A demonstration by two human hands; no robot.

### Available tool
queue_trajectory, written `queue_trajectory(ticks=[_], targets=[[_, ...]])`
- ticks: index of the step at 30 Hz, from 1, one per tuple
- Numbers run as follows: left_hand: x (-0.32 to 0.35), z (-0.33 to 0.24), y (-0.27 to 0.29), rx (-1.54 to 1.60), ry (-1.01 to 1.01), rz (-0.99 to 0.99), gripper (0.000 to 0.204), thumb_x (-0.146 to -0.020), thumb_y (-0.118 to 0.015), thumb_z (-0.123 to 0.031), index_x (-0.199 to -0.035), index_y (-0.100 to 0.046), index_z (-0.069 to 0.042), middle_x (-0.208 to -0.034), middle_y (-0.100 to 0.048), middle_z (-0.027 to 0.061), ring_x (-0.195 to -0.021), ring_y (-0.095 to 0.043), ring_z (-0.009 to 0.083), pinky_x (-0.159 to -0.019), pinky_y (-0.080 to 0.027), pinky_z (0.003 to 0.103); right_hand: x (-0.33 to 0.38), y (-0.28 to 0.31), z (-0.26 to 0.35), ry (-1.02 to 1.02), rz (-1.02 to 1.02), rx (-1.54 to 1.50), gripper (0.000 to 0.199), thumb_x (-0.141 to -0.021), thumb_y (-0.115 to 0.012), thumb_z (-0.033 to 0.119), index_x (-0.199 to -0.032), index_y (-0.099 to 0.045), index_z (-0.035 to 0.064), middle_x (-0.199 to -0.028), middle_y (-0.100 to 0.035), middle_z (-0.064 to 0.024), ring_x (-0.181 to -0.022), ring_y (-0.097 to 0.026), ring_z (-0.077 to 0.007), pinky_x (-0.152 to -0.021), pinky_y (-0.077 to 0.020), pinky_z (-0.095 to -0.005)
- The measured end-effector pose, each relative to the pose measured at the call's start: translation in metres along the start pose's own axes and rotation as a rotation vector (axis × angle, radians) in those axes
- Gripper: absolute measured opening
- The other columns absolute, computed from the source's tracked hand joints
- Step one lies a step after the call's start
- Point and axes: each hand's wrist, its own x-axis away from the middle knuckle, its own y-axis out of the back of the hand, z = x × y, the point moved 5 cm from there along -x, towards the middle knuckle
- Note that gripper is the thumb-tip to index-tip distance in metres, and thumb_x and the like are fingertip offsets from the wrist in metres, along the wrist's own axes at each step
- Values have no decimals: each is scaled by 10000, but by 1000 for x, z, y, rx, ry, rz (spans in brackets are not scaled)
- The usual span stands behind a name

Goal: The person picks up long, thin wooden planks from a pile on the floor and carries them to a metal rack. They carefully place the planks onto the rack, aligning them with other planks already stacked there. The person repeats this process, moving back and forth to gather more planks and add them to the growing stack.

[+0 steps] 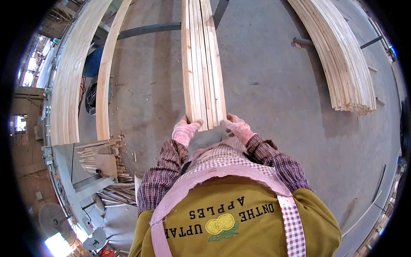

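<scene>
Several long, pale wooden strips [203, 64] lie side by side in a narrow bundle straight ahead of me, their near ends level with my hands. My left hand [186, 129], in a pinkish work glove, grips the bundle's left edge near its end, thumb on top. On the opposite edge, my right hand [238, 127], gloved alike, holds the near right corner. The fingers underneath the wood are hidden. Thin dark gaps show between some strips at the near end.
A large stack of wooden strips [342, 60] lies at the right. Long boards [79, 73] and one separate board [107, 73] run along the left. A dark metal bar [150, 31] crosses under the bundle. Scrap sticks [100, 158] are piled at lower left, near a fan [53, 217].
</scene>
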Motion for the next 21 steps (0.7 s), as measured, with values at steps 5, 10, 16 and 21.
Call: queue_trajectory(ticks=[5,10,16,21], targets=[[-11,33,-22,315,30,115,746,-827,-776,-391,-1389,-515,23,-1102,-699,108,-891,-655,186,-810,-519,310,-5,6,-4,17,22,-72,761,-920,-667,453,-1513,-388,66,-1312,-598,-113,-970,-616,-191,-807,-540,-343],[2,29,-26,547,22,227,671,-870,-757,-286,-1413,-494,5,-1007,-674,48,-794,-598,135,-735,-508,279,-4,2,0,10,32,-142,731,-915,-684,438,-1490,-429,65,-1236,-623,-100,-885,-586,-162,-749,-527,-328],[-4,23,-26,518,-8,298,649,-888,-751,-288,-1410,-493,-1,-1031,-661,54,-814,-582,125,-740,-509,272,-8,1,21,63,106,-56,701,-880,-721,419,-1442,-499,62,-1177,-661,-91,-925,-595,-163,-770,-525,-308],[-5,30,-24,444,35,262,673,-878,-760,-303,-1417,-490,-4,-1047,-667,61,-827,-590,139,-753,-516,298,-14,5,27,183,-39,156,804,-826,-743,414,-1451,-448,4,-1291,-636,-183,-1196,-597,-297,-964,-502,-376]])
